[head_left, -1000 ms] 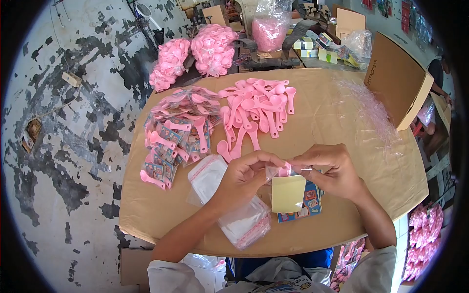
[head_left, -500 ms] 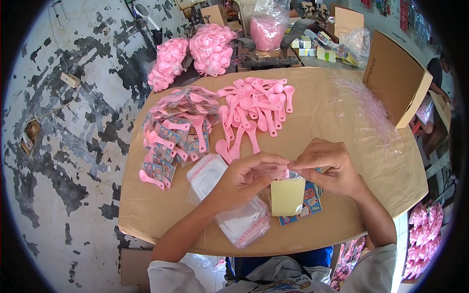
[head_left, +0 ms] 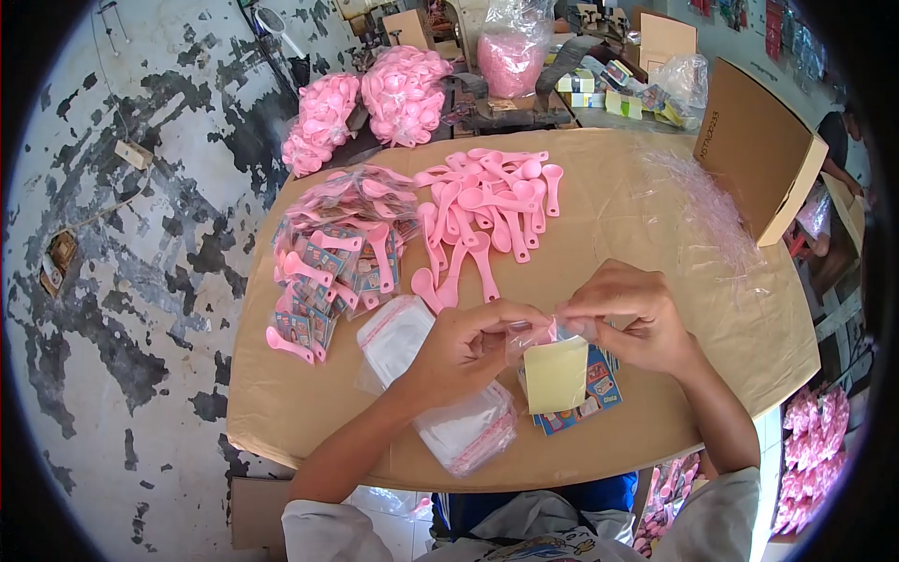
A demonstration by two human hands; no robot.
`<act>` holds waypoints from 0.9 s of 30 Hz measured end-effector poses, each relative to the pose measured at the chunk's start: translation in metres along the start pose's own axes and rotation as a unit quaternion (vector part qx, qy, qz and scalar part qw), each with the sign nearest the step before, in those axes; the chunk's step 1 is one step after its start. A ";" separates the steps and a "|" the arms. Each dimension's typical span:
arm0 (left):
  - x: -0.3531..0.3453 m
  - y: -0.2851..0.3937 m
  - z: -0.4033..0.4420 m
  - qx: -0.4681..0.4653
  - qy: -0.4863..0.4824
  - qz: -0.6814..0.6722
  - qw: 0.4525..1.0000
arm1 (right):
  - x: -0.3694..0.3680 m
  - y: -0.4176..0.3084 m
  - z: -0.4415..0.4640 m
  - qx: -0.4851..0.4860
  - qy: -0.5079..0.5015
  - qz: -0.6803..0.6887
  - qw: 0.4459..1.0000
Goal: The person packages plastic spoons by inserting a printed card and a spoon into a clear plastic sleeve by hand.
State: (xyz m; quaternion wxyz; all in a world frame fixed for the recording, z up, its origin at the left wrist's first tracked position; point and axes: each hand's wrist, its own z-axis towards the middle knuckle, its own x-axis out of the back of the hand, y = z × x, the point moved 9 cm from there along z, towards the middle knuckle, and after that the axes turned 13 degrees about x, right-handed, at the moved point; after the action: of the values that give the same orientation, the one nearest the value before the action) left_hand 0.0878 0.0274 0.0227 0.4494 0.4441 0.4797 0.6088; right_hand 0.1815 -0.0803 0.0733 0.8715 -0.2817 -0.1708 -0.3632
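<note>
Both hands are over the near middle of the table. My left hand grips the left top corner of a clear plastic bag, its fingers bent. A pale yellow card shows inside the bag, and a bit of pink shows at the top between the hands; I cannot tell what it is. My right hand pinches at the bag's upper right edge. Below the bag lie blue printed cards, partly covered. A stack of clear plastic bags with pink-edged flaps lies beside and under my left forearm.
Loose pink spoons are heaped at the table's far middle. Left of them lies a pile of bagged spoons with cards. A cardboard box and plastic strips are at the right. Another person is at the far right.
My two hands have shifted slightly at the bag's top, and the bag with its yellow card has moved a little right. More clear plastic shows beside my left fingers.
</note>
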 end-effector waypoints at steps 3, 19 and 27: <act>0.007 -0.007 0.001 0.011 0.027 0.044 0.999 | 0.004 0.010 -0.007 -0.081 0.030 0.049 0.995; 0.016 0.015 -0.005 -0.040 0.097 0.105 0.989 | -0.024 0.023 -0.026 -0.253 0.082 0.213 0.940; 0.023 0.007 -0.005 -0.053 0.120 0.078 0.988 | -0.034 0.023 -0.044 -0.319 0.131 0.280 0.896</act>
State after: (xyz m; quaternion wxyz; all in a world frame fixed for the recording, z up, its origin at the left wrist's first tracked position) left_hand 0.0771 0.0478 0.0312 0.3628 0.3794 0.4609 0.7155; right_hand 0.1791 -0.0763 0.0133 0.8149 -0.5308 0.1563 -0.1726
